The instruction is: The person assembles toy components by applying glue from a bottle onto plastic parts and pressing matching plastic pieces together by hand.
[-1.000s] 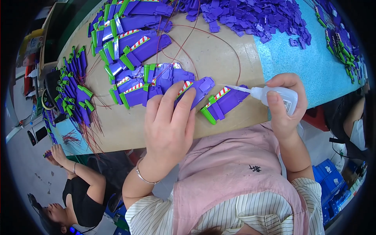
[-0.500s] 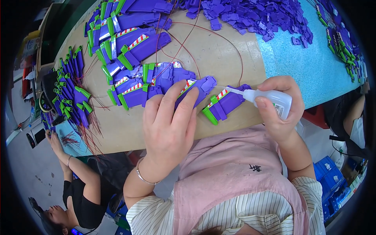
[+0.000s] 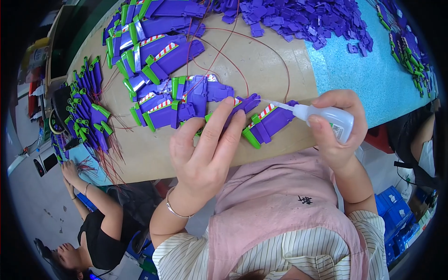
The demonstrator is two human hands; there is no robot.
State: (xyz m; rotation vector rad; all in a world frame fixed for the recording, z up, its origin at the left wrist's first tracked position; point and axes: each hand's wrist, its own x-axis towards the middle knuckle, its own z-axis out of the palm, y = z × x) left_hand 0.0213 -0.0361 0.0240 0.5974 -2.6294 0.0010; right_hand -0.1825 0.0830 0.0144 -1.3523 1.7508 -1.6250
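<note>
My left hand (image 3: 201, 154) grips a purple toy wing (image 3: 247, 103) with a red-and-white striped edge, and its fingers and palm cover much of the piece. In my right hand (image 3: 347, 140) is a small translucent squeeze bottle (image 3: 332, 122) with a long thin nozzle, tilted to the left. The nozzle tip lies close to the held wing's outer end; whether they touch I cannot tell. Beneath the nozzle a second wing (image 3: 279, 123), purple with a green end and a strap-like purple part across it, rests on the table.
Striped wings (image 3: 163, 58) overlap at the upper left, trailing thin red wires (image 3: 280, 53). Small purple plastic parts (image 3: 303, 21) are heaped at the back. Green-tipped wings (image 3: 88, 109) lie at the left beside a co-worker's hand (image 3: 70, 171). More pieces (image 3: 406, 51) sit far right.
My left hand has shifted slightly right, and the wing in it has moved and tilted. The bottle has moved a little to the right. At the left the co-worker's hands have shifted.
</note>
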